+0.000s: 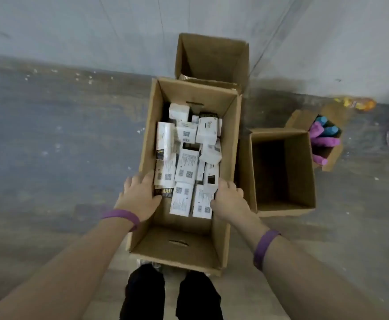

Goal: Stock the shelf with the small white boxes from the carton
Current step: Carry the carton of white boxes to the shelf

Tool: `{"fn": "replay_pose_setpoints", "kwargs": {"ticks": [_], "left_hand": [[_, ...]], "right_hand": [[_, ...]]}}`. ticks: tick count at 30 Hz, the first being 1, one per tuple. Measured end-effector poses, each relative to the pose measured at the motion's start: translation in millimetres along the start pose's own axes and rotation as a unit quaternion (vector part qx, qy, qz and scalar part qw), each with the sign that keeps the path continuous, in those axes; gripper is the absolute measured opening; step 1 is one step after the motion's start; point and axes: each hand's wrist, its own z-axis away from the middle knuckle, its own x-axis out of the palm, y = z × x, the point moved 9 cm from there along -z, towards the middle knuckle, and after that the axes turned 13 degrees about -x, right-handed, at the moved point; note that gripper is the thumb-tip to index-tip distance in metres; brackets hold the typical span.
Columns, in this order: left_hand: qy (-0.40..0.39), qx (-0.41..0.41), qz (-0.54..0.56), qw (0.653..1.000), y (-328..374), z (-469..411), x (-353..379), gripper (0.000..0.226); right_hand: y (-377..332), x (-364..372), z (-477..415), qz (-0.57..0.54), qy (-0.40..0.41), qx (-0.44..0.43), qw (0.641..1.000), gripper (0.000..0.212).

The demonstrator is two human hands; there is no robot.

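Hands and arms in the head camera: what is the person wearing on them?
The left hand and right hand are ungloved, and no sleeves show. Each wrist carries a plain purple band: left wristband, right wristband. No watch or ring is visible.

A: Where can a grip get in?
B: From above. The carton stands open-topped, and its near end shows bare bottom.
A: The far end?
B: Packed with small white boxes, heaped and touching.
A: The sides?
B: The left grip clasps the left wall, the right grip the right wall. An empty carton stands just beside on the right; a second empty carton stands right behind the far end. To the left, open floor.
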Motion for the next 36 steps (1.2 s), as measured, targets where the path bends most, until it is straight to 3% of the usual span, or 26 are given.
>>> {"fn": "replay_pose_setpoints", "kwargs": {"ticks": [4,6,8,11,14,16,19,24,31,36], "left_hand": [[0.065,-0.033,-0.094,0.993,-24.4,-70.0,59.8,0.084],[0.106,-0.033,-0.075,0.991,-32.1,-101.2,84.9,0.091],[0.147,-0.038,-0.041,0.988,-38.1,-122.3,97.8,0.096],[0.183,-0.080,0.002,0.980,-51.8,-140.9,102.7,0.099],[0.210,-0.079,0.021,0.974,-57.6,-149.1,105.2,0.105],[0.182,-0.113,0.076,0.974,-69.6,-157.3,106.8,0.093],[0.136,-0.161,0.144,0.967,-79.4,-158.3,106.6,0.055],[0.129,-0.111,0.139,0.976,-64.2,-102.0,92.5,0.036],[0.140,-0.101,0.146,0.974,-81.9,45.9,40.0,0.040],[0.170,-0.084,0.155,0.969,-105.4,161.7,-18.2,0.036]], "right_hand": [[67.5,59.0,-43.8,0.009,0.013,0.085,0.996,0.089],[90.1,72.6,-61.9,0.028,0.061,0.103,0.992,0.100],[108.4,78.6,-74.4,0.007,0.129,0.107,0.986,0.093],[125.3,82.3,-81.8,-0.100,0.212,0.110,0.966,0.064],[134.3,88.7,-85.0,-0.166,0.265,0.114,0.943,0.058],[137.3,93.2,-88.2,-0.174,0.268,0.133,0.938,0.052],[139.4,88.9,-89.1,-0.166,0.247,0.131,0.946,0.041],[139.8,49.6,-55.3,-0.125,0.245,0.121,0.954,0.028],[95.2,-14.8,69.7,-0.092,0.217,0.086,0.968,0.025],[41.7,-56.5,181.8,-0.103,0.247,0.051,0.962,0.024]]}}
